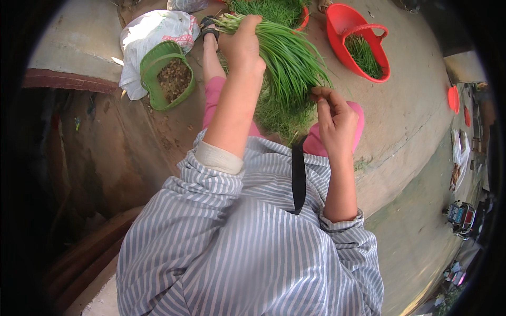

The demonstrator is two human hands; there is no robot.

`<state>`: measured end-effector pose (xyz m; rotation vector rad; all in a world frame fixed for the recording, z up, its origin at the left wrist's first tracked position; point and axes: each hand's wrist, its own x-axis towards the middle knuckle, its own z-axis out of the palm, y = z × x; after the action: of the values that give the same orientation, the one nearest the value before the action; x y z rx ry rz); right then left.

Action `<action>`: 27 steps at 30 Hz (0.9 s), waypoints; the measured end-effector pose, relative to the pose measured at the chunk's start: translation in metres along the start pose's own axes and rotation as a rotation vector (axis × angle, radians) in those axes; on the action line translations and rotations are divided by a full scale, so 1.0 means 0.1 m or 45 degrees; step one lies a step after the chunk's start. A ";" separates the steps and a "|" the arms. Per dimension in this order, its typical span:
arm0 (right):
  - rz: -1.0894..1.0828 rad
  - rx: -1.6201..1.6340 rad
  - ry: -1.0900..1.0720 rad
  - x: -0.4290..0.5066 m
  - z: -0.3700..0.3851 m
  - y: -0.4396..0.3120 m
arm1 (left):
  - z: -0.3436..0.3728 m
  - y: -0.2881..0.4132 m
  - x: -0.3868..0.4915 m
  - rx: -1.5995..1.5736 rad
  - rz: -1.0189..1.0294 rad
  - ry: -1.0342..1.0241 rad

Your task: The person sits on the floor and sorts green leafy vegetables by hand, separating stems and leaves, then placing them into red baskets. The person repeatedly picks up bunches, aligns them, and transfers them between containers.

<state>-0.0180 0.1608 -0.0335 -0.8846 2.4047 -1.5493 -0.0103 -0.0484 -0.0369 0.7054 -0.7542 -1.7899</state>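
A thick bunch of long green chives (286,61) is held near its pale root ends by my left hand (243,45), thumb on top. The leaves fan out to the right and down. At their lower right tips is my right hand (336,114), its thumb and forefinger bent together; whether they pinch a leaf cannot be told. Below the bunch, a heap of loose green leaves (282,118) lies on the ground between my knees. A red basket of greens (304,19) stands beyond the bunch, partly hidden by it.
At the right stands a red handled basket (336,23) with green stalks (361,55) inside. To the left, a green plastic basket (148,71) holds small brown lumps, against a white woven sack (158,29). A motorcycle (460,219) is at the far right.
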 end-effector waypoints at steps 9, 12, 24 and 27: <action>-0.056 0.041 0.002 0.05 0.11 0.05 | -0.01 -0.10 0.01 -0.007 0.035 -0.020; -0.010 0.003 0.007 0.08 0.11 0.01 | 0.00 -0.07 -0.03 -0.014 0.024 -0.049; 0.051 0.396 -0.041 0.13 0.12 0.22 | 0.02 -0.07 -0.07 -0.044 -0.009 -0.078; 0.069 0.446 -0.018 0.14 0.13 0.22 | 0.02 -0.08 -0.06 -0.039 -0.038 -0.067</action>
<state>-0.0330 0.1495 -0.0563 -0.7471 2.0354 -1.8557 -0.0142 -0.0398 -0.0414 0.6548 -0.7532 -1.8493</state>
